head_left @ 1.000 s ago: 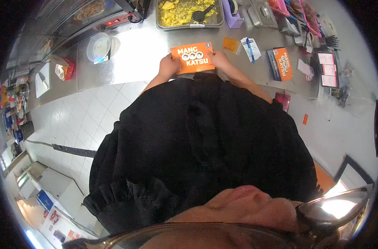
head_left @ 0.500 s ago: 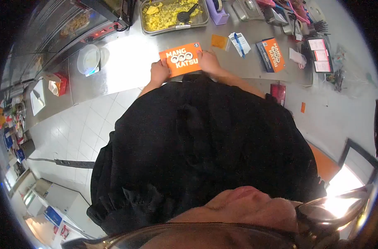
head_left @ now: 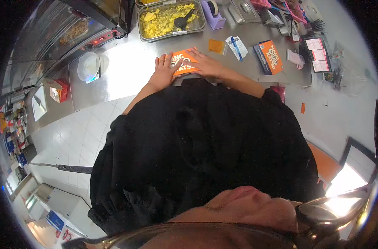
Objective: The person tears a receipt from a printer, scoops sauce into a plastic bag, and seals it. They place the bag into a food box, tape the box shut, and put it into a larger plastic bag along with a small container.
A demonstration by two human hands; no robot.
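An orange box (head_left: 184, 55) with white "MANG KATSU" lettering sits at the front edge of the steel counter, directly before my body. My left hand (head_left: 163, 70) lies over its left side with the fingers spread. Across the right side of the box rests my right hand (head_left: 205, 65), its fingers extended and apart. Both palms are on the box top and partly cover the lettering. Neither hand is wrapped round anything.
Behind the box stands a metal tray (head_left: 172, 20) of yellow food with a black scoop. Rightward are an orange packet (head_left: 217, 46), a blue pen (head_left: 237, 49) on paper, a second orange box (head_left: 273, 58) and a purple tape dispenser (head_left: 213, 15). Leftward is a round plastic container (head_left: 88, 67).
Both hands have moved from gripping the sides of the orange box to lying spread on top of it. More of the lettering is covered now.
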